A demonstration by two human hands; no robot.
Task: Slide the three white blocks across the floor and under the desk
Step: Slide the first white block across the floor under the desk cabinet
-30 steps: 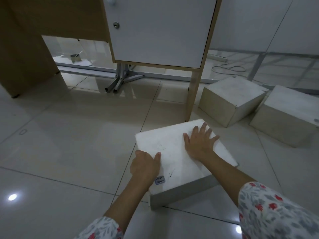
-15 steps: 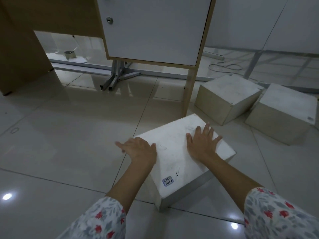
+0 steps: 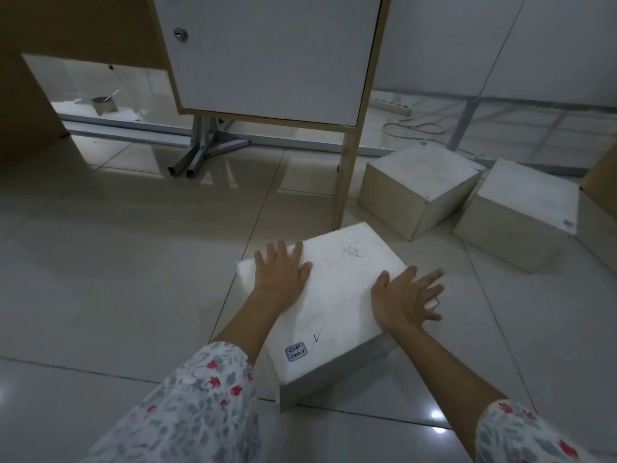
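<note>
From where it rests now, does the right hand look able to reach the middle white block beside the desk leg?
Probably yes: the right hand is open, and bare floor lies between it and the middle white block.

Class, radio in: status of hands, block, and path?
Both hands, left hand and right hand, flat on near block. Not yet under desk. Desk leg at its far corner.

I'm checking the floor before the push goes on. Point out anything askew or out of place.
Nothing damaged or spilled. The near block sits skewed to the tile lines, its far corner close to the desk leg. A small metal cup stands oddly on the floor under the desk.
</note>
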